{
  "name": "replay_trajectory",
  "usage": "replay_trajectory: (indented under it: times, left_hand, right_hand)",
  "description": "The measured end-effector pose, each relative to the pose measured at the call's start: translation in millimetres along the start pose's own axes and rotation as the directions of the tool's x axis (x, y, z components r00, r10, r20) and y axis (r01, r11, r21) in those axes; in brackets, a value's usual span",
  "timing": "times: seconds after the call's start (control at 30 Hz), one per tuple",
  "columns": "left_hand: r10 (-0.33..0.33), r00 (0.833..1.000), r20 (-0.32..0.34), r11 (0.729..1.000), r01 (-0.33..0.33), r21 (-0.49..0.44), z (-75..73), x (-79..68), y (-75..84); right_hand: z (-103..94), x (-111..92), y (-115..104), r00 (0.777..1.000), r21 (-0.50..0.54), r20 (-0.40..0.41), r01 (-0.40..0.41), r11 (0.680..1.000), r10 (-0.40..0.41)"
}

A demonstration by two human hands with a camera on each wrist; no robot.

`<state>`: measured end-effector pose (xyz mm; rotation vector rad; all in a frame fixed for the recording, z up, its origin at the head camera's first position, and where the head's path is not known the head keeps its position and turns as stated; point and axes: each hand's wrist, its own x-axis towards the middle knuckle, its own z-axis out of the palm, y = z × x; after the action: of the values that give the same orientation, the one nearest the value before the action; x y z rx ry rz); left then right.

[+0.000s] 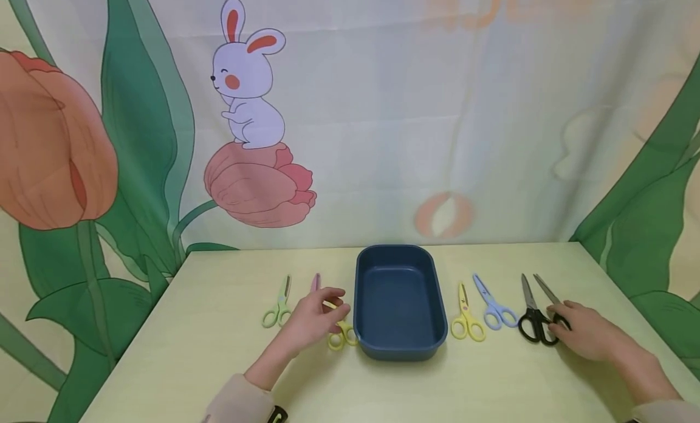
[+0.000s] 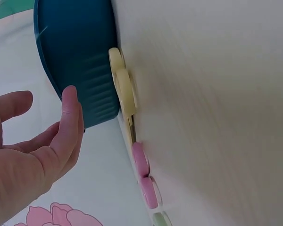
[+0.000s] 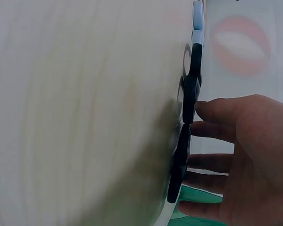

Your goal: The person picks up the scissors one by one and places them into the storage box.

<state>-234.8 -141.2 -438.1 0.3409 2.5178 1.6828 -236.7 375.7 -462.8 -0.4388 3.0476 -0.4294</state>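
My right hand (image 1: 590, 332) is over the black-handled scissors at the right, its fingers extended and its fingertips right at the black handles (image 3: 181, 150). One black pair of scissors (image 1: 533, 316) lies just left of it; the second pair (image 1: 547, 288) is partly hidden under the hand. My left hand (image 1: 317, 316) is held above the table with loosely bent fingers and nothing in them. Below it lie yellow scissors (image 1: 343, 337) and pink scissors (image 1: 316, 282), both partly covered in the head view. Green scissors (image 1: 281, 307) lie to its left.
A dark blue rectangular bin (image 1: 399, 353) stands mid-table between the hands. Right of it lie yellow scissors (image 1: 466, 319) and light blue scissors (image 1: 494, 307). Behind the pale table (image 1: 219, 350) hangs a curtain (image 1: 372, 137) printed with a rabbit and tulips.
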Motion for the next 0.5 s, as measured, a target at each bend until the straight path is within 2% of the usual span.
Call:
replay_trajectory:
  times: [0.2,0.37,0.5]
  left_hand:
    - [-0.008,0.999,0.042,1.000,0.009,-0.021,5.8,2.5,1.1]
    - [-0.022,0.998,0.061,1.000,0.022,-0.003,8.3,2.3,2.9]
    - [-0.008,0.996,0.085,1.000,0.011,-0.029,10.0,2.2,3.6]
  right_hand:
    - [2.7,0.6,2.0,1.000,-0.001,-0.027,0.007,1.000,-0.007]
    - [3.5,0.9,4.3,1.000,0.006,-0.022,0.000,1.000,0.000]
    - [3.8,0.7,6.4,1.000,0.008,-0.017,0.003,1.000,-0.003]
